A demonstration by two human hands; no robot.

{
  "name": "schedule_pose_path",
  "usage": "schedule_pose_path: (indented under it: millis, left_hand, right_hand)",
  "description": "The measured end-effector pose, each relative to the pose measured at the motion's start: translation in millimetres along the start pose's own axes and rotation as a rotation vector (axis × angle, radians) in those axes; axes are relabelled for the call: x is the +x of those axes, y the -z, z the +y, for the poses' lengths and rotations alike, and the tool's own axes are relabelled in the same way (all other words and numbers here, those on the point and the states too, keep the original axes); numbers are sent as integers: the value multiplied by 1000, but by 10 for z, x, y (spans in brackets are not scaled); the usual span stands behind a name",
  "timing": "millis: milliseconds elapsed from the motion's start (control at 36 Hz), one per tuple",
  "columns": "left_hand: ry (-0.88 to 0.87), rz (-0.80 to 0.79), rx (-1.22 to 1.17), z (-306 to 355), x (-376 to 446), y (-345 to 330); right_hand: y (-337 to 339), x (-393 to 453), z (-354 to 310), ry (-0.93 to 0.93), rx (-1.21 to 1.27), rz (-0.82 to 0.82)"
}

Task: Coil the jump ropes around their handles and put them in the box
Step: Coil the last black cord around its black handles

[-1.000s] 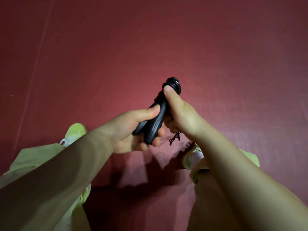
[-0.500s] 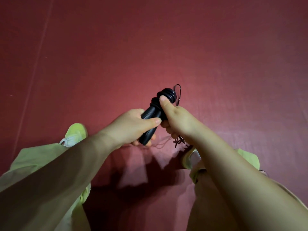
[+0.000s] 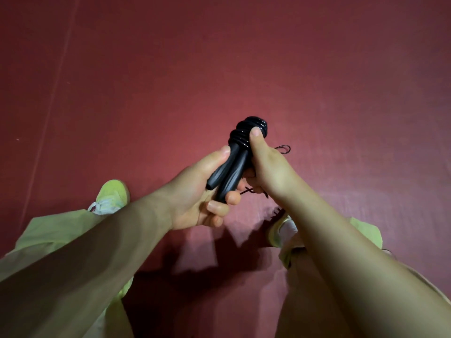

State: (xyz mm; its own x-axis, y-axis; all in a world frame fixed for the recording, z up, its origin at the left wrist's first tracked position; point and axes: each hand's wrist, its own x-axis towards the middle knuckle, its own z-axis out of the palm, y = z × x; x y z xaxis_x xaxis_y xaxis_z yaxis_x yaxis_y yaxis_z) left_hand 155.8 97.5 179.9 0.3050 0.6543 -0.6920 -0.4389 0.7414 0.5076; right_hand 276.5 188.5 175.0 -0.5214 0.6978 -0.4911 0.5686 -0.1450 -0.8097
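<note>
While the left hand (image 3: pixel 192 191) curls round the two black handles (image 3: pixel 229 172) held above the red floor (image 3: pixel 146 81), the right hand (image 3: pixel 266 167) pinches the coiled rope (image 3: pixel 246 132); a short tail looks unwound, and no box shows.

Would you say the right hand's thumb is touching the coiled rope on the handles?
Touching: the head view shows the right hand pressing its thumb onto the coiled rope atop the handles.
</note>
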Motion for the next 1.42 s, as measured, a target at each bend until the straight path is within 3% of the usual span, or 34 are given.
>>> schedule_pose_path:
  millis: [167,278,389,500,611,750,806,889,972,1056,1194,1278,1417]
  left_hand:
    - [-120,288,454,-32,35,-10]
    - [-168,406,808,-35,41,24]
    - [-110,578,1217,-48,6,54]
    - [-134,605,1347,-65,-14,27]
    - [-100,439,1126,-35,-1,91]
    - [-95,65,395,-38,-39,109]
    - [-42,-122,104,-50,-29,127]
    - [-12,-509,-270,-130,25,129]
    - [-14,-782,-416,-234,52,69]
    - [39,-787,-439,-238,41,11]
    - [96,-484,-360,-87,-25,21]
    - [99,-288,-312,-18,-28,16]
    - [94,-168,-235,37,-27,2]
  right_hand:
    - [-40,7,25,-33,-163,-1]
    - [-31,12,48,-168,-29,-86]
    - [-15,-27,59,-228,142,-177]
    - [-37,-17,15,-284,223,-180]
    - [-53,-15,-4,-256,198,-108]
    - [-48,-25,-23,-94,368,-123]
    - [-48,-26,-9,5,537,-195]
    - [-34,-62,-18,184,689,-437]
    - [-27,-97,-48,230,682,-510]
    - [-51,-76,-41,229,581,-437]
    - [0,-71,-80,66,330,-129]
    - [22,-116,-125,45,103,-73]
    - [34,-117,-140,53,-93,12]
